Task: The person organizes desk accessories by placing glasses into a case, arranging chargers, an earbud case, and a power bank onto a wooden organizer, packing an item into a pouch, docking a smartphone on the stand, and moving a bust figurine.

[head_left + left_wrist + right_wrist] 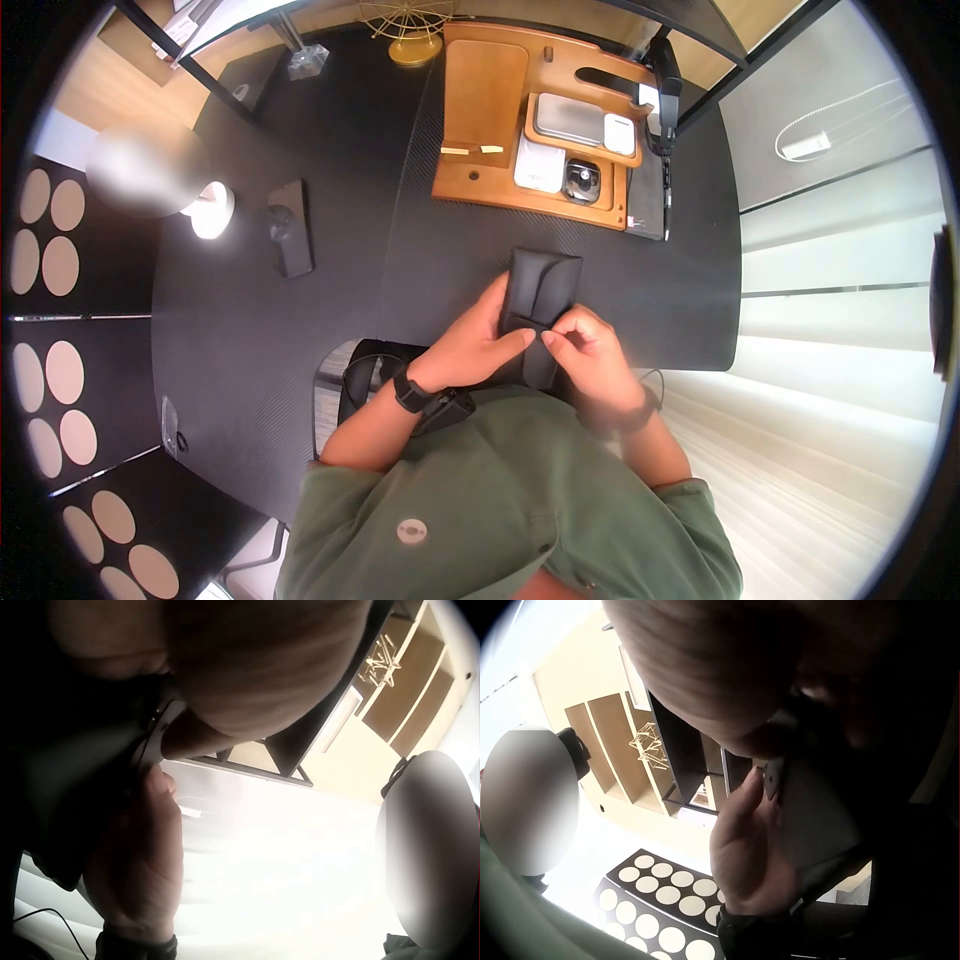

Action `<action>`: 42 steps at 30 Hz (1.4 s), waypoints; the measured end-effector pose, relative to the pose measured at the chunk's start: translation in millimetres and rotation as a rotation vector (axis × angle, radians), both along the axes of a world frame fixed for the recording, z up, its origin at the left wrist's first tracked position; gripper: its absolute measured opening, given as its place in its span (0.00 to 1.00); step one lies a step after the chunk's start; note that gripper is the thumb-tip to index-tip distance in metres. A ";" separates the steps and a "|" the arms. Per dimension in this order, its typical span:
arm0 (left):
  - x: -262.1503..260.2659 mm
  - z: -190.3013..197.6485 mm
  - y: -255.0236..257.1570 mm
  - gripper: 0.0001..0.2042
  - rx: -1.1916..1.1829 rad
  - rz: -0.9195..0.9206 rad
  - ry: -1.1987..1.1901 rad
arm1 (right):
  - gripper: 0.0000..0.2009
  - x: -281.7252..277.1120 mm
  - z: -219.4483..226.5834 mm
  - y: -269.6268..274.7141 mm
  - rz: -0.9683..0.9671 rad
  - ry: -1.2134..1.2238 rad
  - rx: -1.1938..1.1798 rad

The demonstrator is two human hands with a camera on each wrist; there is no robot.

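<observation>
Both hands hold a black pouch [543, 275] with a curved flap, over the near edge of the desk. My left hand [468, 338] grips it along its left side, thumb lying across the front. At the lower right, my right hand [592, 350] pinches the pouch's edge with thumb and curled fingers, close to the left thumb. A narrower black part of it hangs below the hands. In the right wrist view the pouch [817, 817] is dark, with a small light edge at the left thumb tip. Deep shadow covers most of it in the left wrist view.
A wooden organizer [485, 100] stands at the back of the black desk [350, 200], bearing a grey case [568, 117] and other small items. Left of it are a golden wheel ornament [412, 50], a dark flat device [290, 228] and a lit lamp [210, 208]. White curtains [830, 260] hang at right.
</observation>
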State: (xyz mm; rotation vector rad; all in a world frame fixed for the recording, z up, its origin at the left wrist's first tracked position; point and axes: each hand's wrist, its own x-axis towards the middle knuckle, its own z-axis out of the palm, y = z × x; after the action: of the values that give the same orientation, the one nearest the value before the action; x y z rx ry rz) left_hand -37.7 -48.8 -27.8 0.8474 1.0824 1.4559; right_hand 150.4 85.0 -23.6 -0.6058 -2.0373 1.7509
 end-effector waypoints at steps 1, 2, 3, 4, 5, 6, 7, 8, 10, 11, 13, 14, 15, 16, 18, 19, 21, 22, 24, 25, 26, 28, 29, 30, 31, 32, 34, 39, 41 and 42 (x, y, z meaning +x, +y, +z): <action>-0.4 -2.1 -0.1 0.39 -0.001 0.000 0.000 | 0.07 -0.4 0.1 -0.8 -0.004 -0.010 0.011; -1.1 -5.9 -0.5 0.39 -0.014 -0.003 0.026 | 0.07 -0.8 0.2 -2.0 -0.004 -0.010 0.011; -1.8 -8.1 -1.0 0.39 -0.026 -0.006 0.053 | 0.07 -1.1 0.1 -3.7 -0.018 -0.017 0.003; -2.2 -8.3 -1.5 0.39 -0.027 -0.007 0.053 | 0.07 -1.2 0.0 -4.8 -0.032 -0.026 -0.005; -2.5 -8.5 -2.1 0.39 -0.038 -0.003 0.079 | 0.07 -1.0 -0.8 -5.4 -0.033 -0.026 -0.006; -2.8 -8.6 -2.5 0.38 -0.048 0.001 0.106 | 0.07 -0.8 -2.0 -5.9 -0.037 -0.038 0.033; -3.1 -8.3 -2.5 0.38 -0.048 0.001 0.105 | 0.07 -0.8 -2.5 -5.9 -0.041 -0.050 0.072; -3.7 -7.6 -1.8 0.36 -0.039 -0.003 0.062 | 0.07 -1.0 -1.9 -5.6 -0.041 -0.050 0.073; -4.4 -6.7 -1.3 0.35 -0.031 -0.007 0.020 | 0.07 -1.5 -0.4 -5.2 -0.050 -0.064 0.094; -4.6 -6.5 -1.3 0.34 -0.026 -0.006 -0.010 | 0.07 -1.4 -0.6 -5.2 -0.050 -0.063 0.095; -5.5 -5.2 -1.6 0.34 -0.020 -0.005 -0.040 | 0.07 -1.1 -1.9 -5.3 -0.059 -0.067 0.041; -6.3 -3.6 -1.7 0.33 -0.032 -0.012 -0.071 | 0.07 -0.6 -3.3 -5.0 -0.059 -0.067 0.042; -7.0 -2.8 -1.9 0.33 -0.044 -0.018 -0.102 | 0.07 0.4 -5.2 -4.5 -0.058 -0.076 0.016; -7.6 -3.4 -2.3 0.33 -0.043 -0.018 -0.103 | 0.08 1.1 -6.0 -4.2 -0.058 -0.085 -0.010; -8.6 -5.3 -3.8 0.33 -0.016 -0.028 -0.071 | 0.07 1.7 -5.0 -4.2 -0.051 -0.072 -0.015; -9.2 -5.3 -4.0 0.33 -0.016 -0.028 -0.071 | 0.07 2.2 -4.6 -4.2 -0.044 -0.059 -0.020; -10.4 -5.3 -4.0 0.33 0.010 -0.038 -0.029 | 0.07 4.7 -11.1 -2.9 -0.026 -0.029 -0.025; -10.4 -3.8 -4.1 0.33 0.010 -0.037 -0.028 | 0.08 5.4 -14.0 -2.8 -0.007 0.003 -0.031; -9.7 0.4 -3.7 0.33 -0.009 -0.023 -0.014 | 0.09 5.5 -15.1 -4.4 -0.007 0.008 -0.027; -9.0 0.5 -3.2 0.33 -0.009 -0.023 -0.014 | 0.10 5.4 -15.1 -5.4 -0.007 0.011 -0.023; -8.3 0.2 -2.7 0.32 -0.008 -0.012 -0.013 | 0.10 5.2 -15.2 -7.3 -0.007 0.011 -0.022; -8.3 -0.7 -2.8 0.32 -0.006 0.000 -0.012 | 0.12 4.7 -15.5 -10.9 -0.060 0.065 -0.154; -9.0 -1.4 -3.2 0.33 -0.014 -0.008 -0.020 | 0.12 5.1 -15.9 -10.1 -0.060 0.065 -0.154; -9.4 -1.8 -3.3 0.33 -0.021 -0.015 -0.028 | 0.13 5.8 -16.5 -8.4 -0.038 0.067 -0.128; -9.0 -1.5 -3.6 0.33 -0.021 -0.015 -0.028 | 0.13 6.2 -16.8 -7.4 -0.016 0.070 -0.103; -8.2 -1.0 -4.2 0.33 -0.023 -0.003 -0.031 | 0.13 6.2 -16.0 -7.6 -0.016 0.070 -0.102; -8.2 -0.2 -4.4 0.33 -0.025 0.009 -0.033 | 0.11 6.0 -13.6 -8.3 -0.018 0.062 -0.126; -11.4 2.1 -5.2 0.34 -0.063 0.003 -0.106 | 0.10 6.8 -11.7 -8.3 -0.001 0.062 -0.199; -9.9 -0.4 -6.3 0.34 -0.052 0.003 -0.126 | 0.10 8.2 -12.3 -7.5 0.014 0.060 -0.236; -10.8 -1.9 -6.7 0.34 -0.040 0.008 -0.143 | 0.10 8.3 -14.7 -7.6 0.011 0.059 -0.269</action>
State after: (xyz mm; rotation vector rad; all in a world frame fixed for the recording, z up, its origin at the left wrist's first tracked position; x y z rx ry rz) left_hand -48.5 -55.5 -29.7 0.7014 1.0050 1.4734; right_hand 158.8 77.4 -38.3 -0.6138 -1.7833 2.0419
